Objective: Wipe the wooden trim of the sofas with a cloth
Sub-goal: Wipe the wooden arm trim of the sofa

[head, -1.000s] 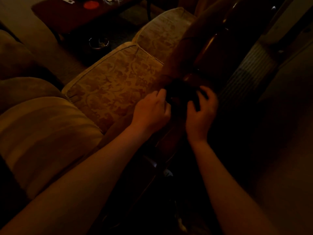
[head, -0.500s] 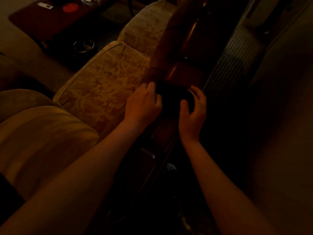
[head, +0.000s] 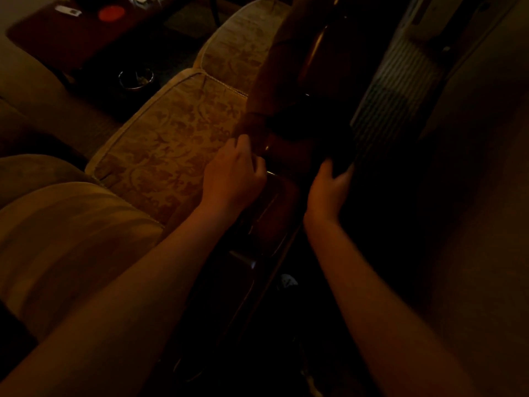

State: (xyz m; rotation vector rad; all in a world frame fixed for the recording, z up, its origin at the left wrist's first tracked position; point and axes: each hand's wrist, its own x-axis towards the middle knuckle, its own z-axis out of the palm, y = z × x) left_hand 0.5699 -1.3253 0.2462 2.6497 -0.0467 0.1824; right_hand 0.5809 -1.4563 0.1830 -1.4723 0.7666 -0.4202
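The cloth [head: 300,130] is nearly lost in darkness; right hand [head: 329,187] fingertips seem hidden behind it

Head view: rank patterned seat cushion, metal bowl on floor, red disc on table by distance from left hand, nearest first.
From the left hand:
1. Patterned seat cushion, directly beside it, to its left.
2. Metal bowl, on the floor beyond the cushion.
3. Red disc, on the dark table, far upper left.

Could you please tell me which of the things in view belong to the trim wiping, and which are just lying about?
Part of the job:
- dark cloth, draped over the trim
- wooden trim of the sofa back
- left hand at the cloth's edge
- right hand holding the cloth

Just lying about:
- patterned cushion
- metal bowl on the floor
- red disc on the low table
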